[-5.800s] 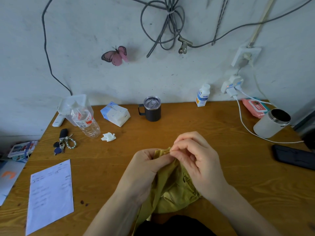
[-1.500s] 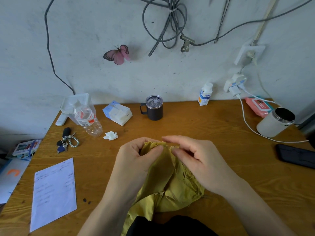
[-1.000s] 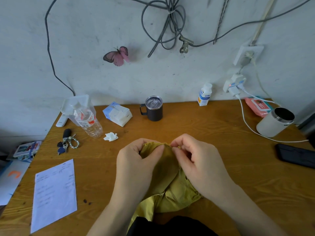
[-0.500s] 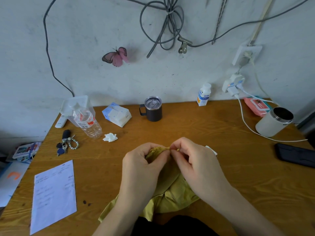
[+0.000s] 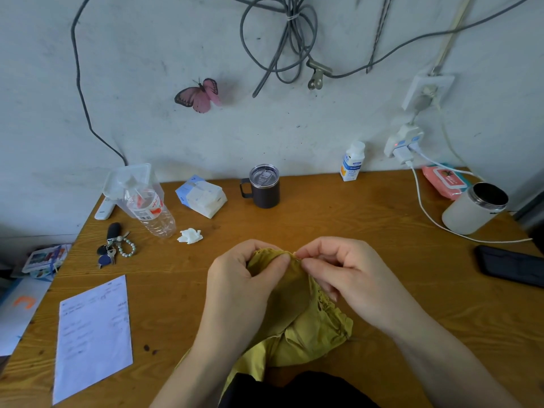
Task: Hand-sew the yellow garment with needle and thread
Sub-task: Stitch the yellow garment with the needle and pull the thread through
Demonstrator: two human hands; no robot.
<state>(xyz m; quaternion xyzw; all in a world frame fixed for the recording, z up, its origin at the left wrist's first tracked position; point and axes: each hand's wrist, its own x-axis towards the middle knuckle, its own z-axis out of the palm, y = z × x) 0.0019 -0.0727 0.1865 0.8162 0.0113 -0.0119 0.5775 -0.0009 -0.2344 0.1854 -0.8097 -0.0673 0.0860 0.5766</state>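
Note:
The yellow garment (image 5: 306, 325) lies bunched on the wooden table (image 5: 338, 225) in front of me, its lower part trailing off the near edge. My left hand (image 5: 244, 287) grips a raised fold of it, thumb pressed against the top hem. My right hand (image 5: 347, 275) pinches the same hem just to the right, thumb and forefinger closed at the fabric edge. The needle and thread are too small to make out between the fingertips.
Behind the hands stand a dark lidded mug (image 5: 263, 187), a tissue pack (image 5: 201, 195), a plastic bottle (image 5: 150, 207), a crumpled tissue (image 5: 190, 235) and keys (image 5: 113, 248). A paper sheet (image 5: 92, 337) lies front left. A white jar (image 5: 474, 209), charging cable (image 5: 435, 219) and black phone (image 5: 512, 265) sit right.
Over the last second both hands shifted slightly right and nearer to me, still pinching the hem. The right fingers stay closed at the fabric edge; the garment is bunched much as before.

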